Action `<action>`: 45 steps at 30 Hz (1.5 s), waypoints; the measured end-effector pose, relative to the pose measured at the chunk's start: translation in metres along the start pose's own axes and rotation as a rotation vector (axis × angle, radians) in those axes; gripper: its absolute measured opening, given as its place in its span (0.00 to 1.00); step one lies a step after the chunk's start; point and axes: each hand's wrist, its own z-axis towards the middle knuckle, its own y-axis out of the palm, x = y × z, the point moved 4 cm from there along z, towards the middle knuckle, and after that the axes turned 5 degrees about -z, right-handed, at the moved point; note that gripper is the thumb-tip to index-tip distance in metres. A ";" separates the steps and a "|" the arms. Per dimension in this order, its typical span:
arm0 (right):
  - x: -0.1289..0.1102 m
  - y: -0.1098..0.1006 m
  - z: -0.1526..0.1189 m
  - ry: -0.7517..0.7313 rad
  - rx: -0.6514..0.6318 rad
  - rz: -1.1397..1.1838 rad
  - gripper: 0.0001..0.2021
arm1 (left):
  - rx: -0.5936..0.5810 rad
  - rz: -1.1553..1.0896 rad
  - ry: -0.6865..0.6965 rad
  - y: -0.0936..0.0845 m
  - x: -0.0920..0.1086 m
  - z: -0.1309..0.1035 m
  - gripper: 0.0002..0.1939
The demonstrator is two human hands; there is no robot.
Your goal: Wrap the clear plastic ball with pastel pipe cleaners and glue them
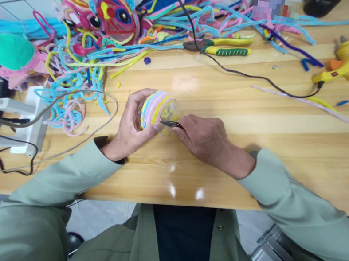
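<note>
A clear, rounded plastic piece banded with fuzzy pastel and yellow pipe cleaners [154, 106] is gripped in my left hand [131, 123], fingers around its left side and thumb along the lower front. My right hand [205, 138] is closed round a small dark pointed metal tool [170, 124]. The tool's tip touches or nearly touches the striped bands beside my left thumb. Most of the tool is hidden in my fist, so its exact kind cannot be told. Both hands are above the wooden table [187, 173].
Tangled pipe cleaners [211, 17] and two colourful eared figures [120, 15] line the back. Pliers [222, 49] lie before them. A yellow glue gun [345, 68] rests at right, its black cord crossing the table. A white power strip [32, 123] with cables stands at left.
</note>
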 end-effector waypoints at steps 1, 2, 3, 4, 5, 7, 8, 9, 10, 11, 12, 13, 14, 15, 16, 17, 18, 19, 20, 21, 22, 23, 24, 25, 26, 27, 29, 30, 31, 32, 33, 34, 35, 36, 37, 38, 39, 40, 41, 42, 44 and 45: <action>0.000 0.000 0.000 0.005 0.003 0.002 0.34 | 0.003 0.015 -0.006 0.000 0.000 0.000 0.40; 0.000 0.000 -0.001 0.012 0.003 0.005 0.34 | 0.008 0.024 -0.007 0.000 -0.001 0.000 0.40; 0.000 0.001 -0.001 0.021 -0.001 0.011 0.34 | 0.012 0.029 -0.005 0.000 -0.001 0.000 0.39; 0.001 0.001 -0.001 0.031 -0.006 0.019 0.34 | 0.016 0.029 0.002 0.000 0.000 0.000 0.39; 0.002 0.002 -0.002 0.037 -0.010 0.029 0.33 | 0.017 0.024 0.010 0.000 0.000 0.000 0.40; 0.003 0.002 -0.002 0.033 -0.012 0.049 0.33 | 0.013 0.012 0.003 0.000 0.001 0.000 0.39; 0.003 0.002 -0.002 0.027 -0.011 0.057 0.33 | 0.013 0.005 -0.004 0.001 0.001 0.000 0.38; 0.004 0.002 -0.002 0.020 -0.008 0.062 0.33 | 0.014 -0.006 -0.008 0.001 0.001 0.000 0.38; 0.005 0.002 -0.002 0.013 -0.007 0.064 0.34 | 0.015 -0.018 -0.012 0.001 0.002 0.000 0.37; 0.005 0.003 -0.002 0.007 -0.004 0.064 0.34 | 0.014 -0.026 -0.017 0.001 0.002 0.000 0.37; 0.005 0.003 -0.002 0.004 0.001 0.061 0.34 | 0.011 -0.032 -0.017 0.001 0.002 0.000 0.38; 0.006 0.003 -0.003 0.001 0.006 0.058 0.34 | 0.007 -0.035 -0.012 0.001 0.003 0.000 0.38; 0.006 0.004 -0.003 0.000 0.010 0.056 0.34 | 0.003 -0.034 -0.013 0.001 0.003 0.000 0.39; 0.006 0.004 -0.003 0.001 0.013 0.055 0.34 | -0.001 -0.032 -0.019 0.001 0.003 0.000 0.39; 0.006 0.005 -0.003 0.004 0.011 0.055 0.33 | -0.005 -0.031 -0.026 0.001 0.003 0.000 0.38; 0.006 0.005 -0.003 0.007 0.008 0.057 0.32 | -0.006 -0.030 -0.033 0.001 0.003 0.000 0.38; 0.006 0.006 -0.003 0.010 0.004 0.059 0.32 | -0.006 -0.028 -0.044 0.001 0.003 0.000 0.37; 0.006 0.006 -0.003 0.011 0.001 0.061 0.31 | -0.004 -0.025 -0.051 0.002 0.003 0.000 0.36; 0.006 0.006 -0.003 0.012 -0.002 0.062 0.31 | 0.001 -0.021 -0.048 0.002 0.003 0.000 0.36; 0.006 0.006 -0.003 0.014 -0.003 0.062 0.31 | 0.007 -0.019 -0.034 0.002 0.004 0.000 0.37; 0.006 0.006 -0.003 0.016 -0.005 0.062 0.31 | 0.012 -0.017 -0.022 0.002 0.004 0.000 0.37; 0.006 0.006 -0.003 0.019 -0.005 0.063 0.31 | 0.013 -0.017 -0.015 0.002 0.004 0.000 0.37; 0.006 0.006 -0.003 0.018 -0.002 0.067 0.31 | 0.012 -0.019 -0.009 0.002 0.004 0.000 0.37; 0.006 0.006 -0.003 0.014 0.006 0.073 0.31 | 0.010 -0.023 -0.002 0.001 0.003 0.000 0.37; 0.006 0.006 -0.003 0.006 0.025 0.084 0.31 | 0.007 -0.026 0.001 0.001 0.003 0.000 0.38; 0.007 0.005 -0.003 -0.006 0.053 0.099 0.31 | 0.004 -0.027 0.006 0.001 0.002 0.000 0.38; 0.008 0.003 -0.004 -0.026 0.126 0.146 0.30 | 0.003 -0.026 0.024 0.000 0.000 0.000 0.40; 0.009 0.001 -0.004 -0.032 0.166 0.176 0.28 | 0.003 -0.018 0.026 -0.001 0.000 0.000 0.41; 0.010 -0.001 -0.004 -0.032 0.199 0.212 0.27 | 0.003 -0.006 0.023 -0.001 -0.001 0.000 0.42; 0.012 -0.002 -0.005 -0.023 0.220 0.252 0.25 | 0.007 0.005 0.021 -0.001 -0.002 0.000 0.42; 0.014 -0.003 -0.005 -0.004 0.231 0.295 0.23 | 0.014 0.014 0.022 -0.001 -0.002 -0.001 0.42; 0.017 -0.004 -0.004 0.024 0.232 0.341 0.21 | 0.022 0.019 0.020 -0.001 -0.002 -0.001 0.42; 0.020 -0.004 -0.004 0.063 0.223 0.390 0.19 | 0.034 0.020 0.020 0.000 -0.002 -0.001 0.40; 0.024 -0.003 -0.003 0.108 0.206 0.442 0.17 | 0.047 0.014 0.024 0.000 -0.002 -0.001 0.39; 0.027 -0.002 -0.003 0.156 0.181 0.498 0.14 | 0.058 0.007 0.028 0.000 -0.001 -0.001 0.38; 0.030 0.000 -0.002 0.208 0.155 0.559 0.11 | 0.066 0.001 0.034 0.000 -0.002 -0.001 0.38; 0.033 0.002 -0.001 0.263 0.126 0.627 0.09 | 0.071 -0.005 0.039 0.000 -0.002 -0.001 0.38; 0.035 0.005 0.000 0.318 0.095 0.703 0.06 | 0.074 -0.009 0.047 0.000 -0.002 -0.001 0.38; 0.037 0.008 0.001 0.373 0.067 0.784 0.04 | 0.079 -0.010 0.057 0.000 -0.003 -0.001 0.38; 0.039 0.010 0.001 0.422 0.044 0.869 0.03 | 0.085 -0.007 0.064 0.000 -0.003 -0.001 0.38; 0.040 0.014 0.003 0.492 0.026 1.029 0.02 | 0.099 0.002 0.066 -0.001 -0.005 -0.002 0.38; 0.040 0.014 0.003 0.511 0.032 1.094 0.03 | 0.103 0.006 0.059 -0.001 -0.006 -0.002 0.38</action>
